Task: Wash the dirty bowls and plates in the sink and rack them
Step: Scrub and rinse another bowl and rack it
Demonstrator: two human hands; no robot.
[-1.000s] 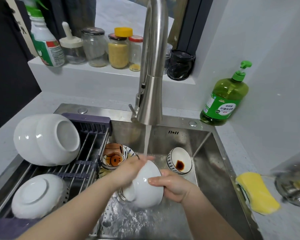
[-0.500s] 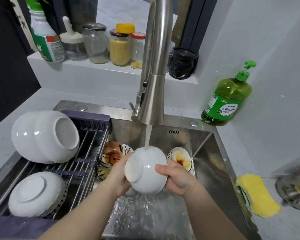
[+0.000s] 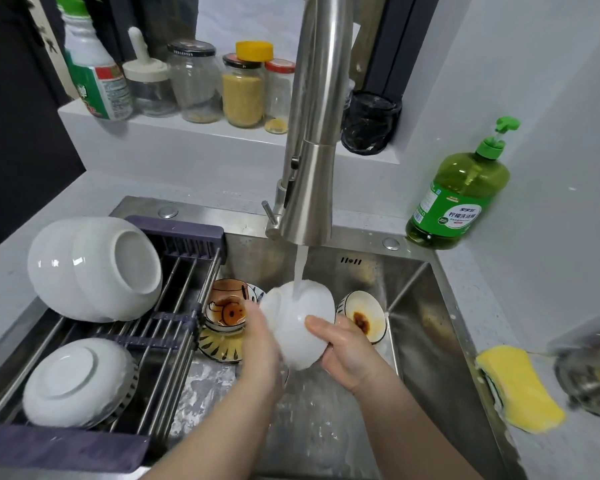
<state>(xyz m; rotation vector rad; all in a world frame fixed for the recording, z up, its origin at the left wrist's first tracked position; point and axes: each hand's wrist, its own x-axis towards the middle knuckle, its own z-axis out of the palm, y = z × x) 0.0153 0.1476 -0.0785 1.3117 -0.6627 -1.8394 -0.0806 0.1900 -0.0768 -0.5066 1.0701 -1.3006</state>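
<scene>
Under the running faucet (image 3: 312, 168), in the sink (image 3: 437, 358), both hands clasp a white bowl (image 3: 300, 327): left hand (image 3: 260, 344) at its nine o'clock, right hand (image 3: 345, 348) at three. A stained bowl (image 3: 362, 318) sits at two o'clock.

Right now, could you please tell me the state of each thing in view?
Tap, running.
White bowl, held under the stream by left hand and right hand.
Stained bowl, dirty, in the sink.
Cartoon bowl, dirty, stacked on a plate.
Racked bowls, resting on the rack.
Soap bottle, upright.
Sponge, lying on the counter.
</scene>
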